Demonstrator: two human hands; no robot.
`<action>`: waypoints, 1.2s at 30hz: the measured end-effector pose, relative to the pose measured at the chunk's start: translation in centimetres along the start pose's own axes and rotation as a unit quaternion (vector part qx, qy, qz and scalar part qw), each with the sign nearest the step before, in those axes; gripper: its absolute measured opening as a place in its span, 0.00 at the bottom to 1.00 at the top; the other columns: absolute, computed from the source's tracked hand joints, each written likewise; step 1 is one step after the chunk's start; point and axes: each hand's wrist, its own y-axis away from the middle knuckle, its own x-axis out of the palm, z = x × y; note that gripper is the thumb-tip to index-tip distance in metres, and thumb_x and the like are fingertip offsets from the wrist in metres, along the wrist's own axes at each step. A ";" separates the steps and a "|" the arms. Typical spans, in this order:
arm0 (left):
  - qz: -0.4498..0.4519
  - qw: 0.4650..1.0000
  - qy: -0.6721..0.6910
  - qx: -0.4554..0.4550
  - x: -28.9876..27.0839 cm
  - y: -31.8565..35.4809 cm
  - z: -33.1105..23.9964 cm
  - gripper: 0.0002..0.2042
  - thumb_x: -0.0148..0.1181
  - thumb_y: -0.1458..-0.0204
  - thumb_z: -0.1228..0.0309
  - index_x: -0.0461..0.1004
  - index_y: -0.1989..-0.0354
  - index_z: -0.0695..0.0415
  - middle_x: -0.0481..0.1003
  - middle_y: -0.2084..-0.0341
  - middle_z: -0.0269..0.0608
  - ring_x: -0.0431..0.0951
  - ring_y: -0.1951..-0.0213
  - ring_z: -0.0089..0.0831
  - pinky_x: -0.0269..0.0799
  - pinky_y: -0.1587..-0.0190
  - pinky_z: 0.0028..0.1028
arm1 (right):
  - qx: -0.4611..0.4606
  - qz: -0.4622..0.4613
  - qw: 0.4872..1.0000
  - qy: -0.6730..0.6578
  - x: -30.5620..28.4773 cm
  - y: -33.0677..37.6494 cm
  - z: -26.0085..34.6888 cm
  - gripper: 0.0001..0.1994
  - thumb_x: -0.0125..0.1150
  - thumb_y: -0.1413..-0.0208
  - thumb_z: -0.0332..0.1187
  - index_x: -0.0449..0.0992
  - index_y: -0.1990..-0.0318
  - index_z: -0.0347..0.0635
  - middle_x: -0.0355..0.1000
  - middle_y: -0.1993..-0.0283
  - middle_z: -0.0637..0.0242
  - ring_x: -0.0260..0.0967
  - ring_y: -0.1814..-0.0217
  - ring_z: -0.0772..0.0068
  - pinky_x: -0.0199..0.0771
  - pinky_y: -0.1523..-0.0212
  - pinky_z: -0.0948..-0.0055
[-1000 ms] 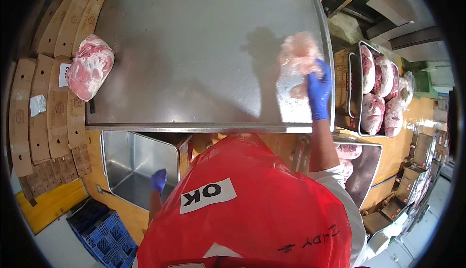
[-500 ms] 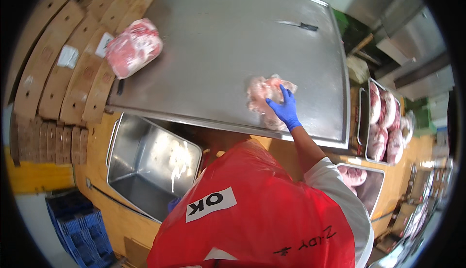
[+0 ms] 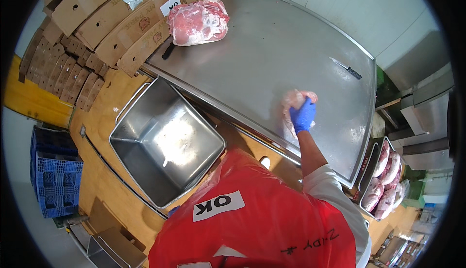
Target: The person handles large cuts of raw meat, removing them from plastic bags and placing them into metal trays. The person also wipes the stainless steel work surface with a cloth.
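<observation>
The right hand (image 3: 303, 116) is closed around a bagged piece of meat (image 3: 293, 104), held just past the knuckles on the steel table (image 3: 272, 49); the left hand isn't seen.

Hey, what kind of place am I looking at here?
Most likely a meat-processing or butchery room. A large stainless steel table holds a bagged cut of raw meat, the right hand in a blue glove grips another piece, and metal trays of meat stand at the right.

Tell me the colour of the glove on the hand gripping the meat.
Blue, on the right hand; head view shows it.
</observation>
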 end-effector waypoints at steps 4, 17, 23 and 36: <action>0.014 1.000 -0.012 0.005 -0.2 -0.8 -0.9 0.19 0.61 0.39 0.60 0.79 0.50 0.64 0.82 0.62 0.41 0.79 0.64 0.28 0.76 0.58 0.27 | -0.076 0.132 0.988 0.033 2.2 2.6 6.2 0.43 0.75 0.61 0.52 0.66 0.36 0.46 0.67 0.40 0.44 0.65 0.37 0.38 0.67 0.38 0.46; 0.076 0.982 -0.163 0.061 -1.6 -3.3 -13.8 0.19 0.61 0.39 0.61 0.79 0.49 0.64 0.82 0.62 0.42 0.80 0.64 0.29 0.77 0.58 0.28 | -0.170 0.140 0.967 0.128 8.9 8.5 7.2 0.36 0.70 0.54 0.42 0.64 0.33 0.66 0.56 0.30 0.51 0.53 0.29 0.34 0.59 0.39 0.32; 0.092 0.966 -0.230 0.078 0.7 -4.0 -20.2 0.19 0.61 0.39 0.61 0.79 0.49 0.64 0.82 0.62 0.42 0.80 0.64 0.29 0.77 0.58 0.28 | -0.082 0.151 0.985 0.034 0.3 7.7 -3.1 0.33 0.65 0.52 0.33 0.67 0.34 0.62 0.57 0.30 0.50 0.53 0.30 0.32 0.56 0.36 0.34; 0.120 0.928 -0.331 0.124 9.4 -3.0 -32.1 0.19 0.61 0.39 0.61 0.79 0.49 0.64 0.82 0.61 0.43 0.81 0.63 0.29 0.78 0.58 0.29 | 0.182 0.106 0.965 0.158 -19.8 13.2 -25.2 0.38 0.70 0.55 0.43 0.65 0.31 0.69 0.54 0.27 0.51 0.48 0.24 0.38 0.43 0.29 0.30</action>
